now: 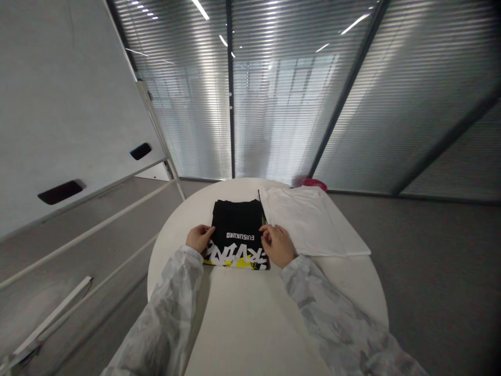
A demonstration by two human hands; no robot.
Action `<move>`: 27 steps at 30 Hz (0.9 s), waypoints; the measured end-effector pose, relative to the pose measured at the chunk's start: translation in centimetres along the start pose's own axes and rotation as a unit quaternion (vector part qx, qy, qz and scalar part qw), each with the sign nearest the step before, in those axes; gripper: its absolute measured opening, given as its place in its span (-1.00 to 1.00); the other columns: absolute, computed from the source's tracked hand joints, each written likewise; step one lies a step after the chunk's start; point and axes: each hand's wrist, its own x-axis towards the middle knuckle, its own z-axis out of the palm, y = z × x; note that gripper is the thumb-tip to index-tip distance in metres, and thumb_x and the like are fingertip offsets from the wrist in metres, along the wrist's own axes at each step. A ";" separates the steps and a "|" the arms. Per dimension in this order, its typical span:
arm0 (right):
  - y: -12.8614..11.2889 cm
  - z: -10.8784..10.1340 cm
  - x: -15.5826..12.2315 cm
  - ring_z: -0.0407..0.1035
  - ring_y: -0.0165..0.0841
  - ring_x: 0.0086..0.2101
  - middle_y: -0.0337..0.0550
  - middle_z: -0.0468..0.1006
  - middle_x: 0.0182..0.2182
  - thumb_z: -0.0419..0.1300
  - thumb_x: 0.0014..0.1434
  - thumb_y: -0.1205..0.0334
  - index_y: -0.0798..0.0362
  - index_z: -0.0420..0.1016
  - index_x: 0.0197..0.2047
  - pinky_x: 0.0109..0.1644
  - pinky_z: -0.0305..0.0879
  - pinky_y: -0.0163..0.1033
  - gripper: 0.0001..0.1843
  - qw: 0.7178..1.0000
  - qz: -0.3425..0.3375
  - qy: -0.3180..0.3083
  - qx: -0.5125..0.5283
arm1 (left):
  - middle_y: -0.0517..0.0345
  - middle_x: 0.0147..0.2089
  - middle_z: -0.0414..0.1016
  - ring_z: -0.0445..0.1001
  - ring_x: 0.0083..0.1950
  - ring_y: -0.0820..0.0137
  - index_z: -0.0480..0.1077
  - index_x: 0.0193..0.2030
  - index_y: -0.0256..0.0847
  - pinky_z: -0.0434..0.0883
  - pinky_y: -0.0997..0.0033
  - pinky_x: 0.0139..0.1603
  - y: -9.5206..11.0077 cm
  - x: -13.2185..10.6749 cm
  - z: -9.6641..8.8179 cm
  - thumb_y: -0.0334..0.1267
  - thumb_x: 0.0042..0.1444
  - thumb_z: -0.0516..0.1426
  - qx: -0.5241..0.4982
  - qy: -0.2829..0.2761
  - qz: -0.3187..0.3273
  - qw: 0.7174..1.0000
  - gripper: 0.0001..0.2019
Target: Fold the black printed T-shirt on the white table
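Observation:
A folded black T-shirt [238,219] with white lettering and a yellow print lies on the round white table [250,313], its print upside down to me. At its left edge my left hand [199,238] is closed, thumb on top and the other fingers partly hidden. My right hand [278,245] pinches the opposite edge with thumb and forefinger, its other fingers curled. Just right of the black shirt, partly beside my right hand, a white garment [309,222] is spread flat.
Something red [314,184] sits at the table's far edge behind the white garment. A whiteboard [74,104] on a frame with pale metal rails [97,230] stands at the left. Beyond the table is a glass partition with blinds [270,104].

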 end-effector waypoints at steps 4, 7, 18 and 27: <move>-0.1 0.0 -0.1 0.49 -0.15 -0.15 -0.22 0.61 -0.31 0.17 0.26 0.41 -0.04 0.49 0.07 0.28 0.26 -0.02 -0.66 1.000 -0.005 -0.002 -0.004 | 0.14 -0.44 0.59 0.43 -0.59 0.38 0.63 -0.17 -0.16 0.29 0.41 -0.56 -0.2 0.0 -0.2 0.20 0.17 0.29 0.025 -0.013 -0.001 1.000 -0.57; 0.0 0.2 -0.1 0.50 -0.14 -0.15 -0.21 0.63 -0.31 0.17 0.29 0.40 -0.04 0.49 0.07 0.27 0.28 -0.01 -0.68 1.000 -0.002 -0.008 -0.012 | 0.16 -0.45 0.57 0.42 -0.59 0.37 0.61 -0.22 -0.14 0.28 0.42 -0.58 -0.5 0.0 -0.3 0.14 0.13 0.30 0.010 -0.033 0.009 0.999 -0.63; 0.0 0.4 2.4 0.62 -0.18 -0.18 -0.15 0.73 -0.12 0.20 0.40 0.28 -0.05 0.44 0.20 0.02 0.41 -0.10 -0.67 0.995 0.095 0.002 0.008 | 0.23 -0.54 0.45 0.44 -0.55 0.36 0.51 -0.27 -0.15 0.34 0.44 -0.57 0.5 -0.7 0.4 0.17 0.10 0.33 -0.124 0.006 -0.015 0.992 -0.61; -0.2 0.8 2.4 0.57 -0.23 -0.18 -0.26 0.65 -0.27 0.21 0.26 0.34 -0.05 0.50 0.02 0.11 0.34 -0.11 -0.73 0.998 0.068 0.008 -0.013 | 0.02 -0.34 0.68 0.66 -0.30 0.21 0.59 -0.22 -0.18 0.56 0.31 -0.27 -1.0 1.2 0.4 0.23 0.03 0.36 -0.121 -0.050 0.014 0.991 -0.53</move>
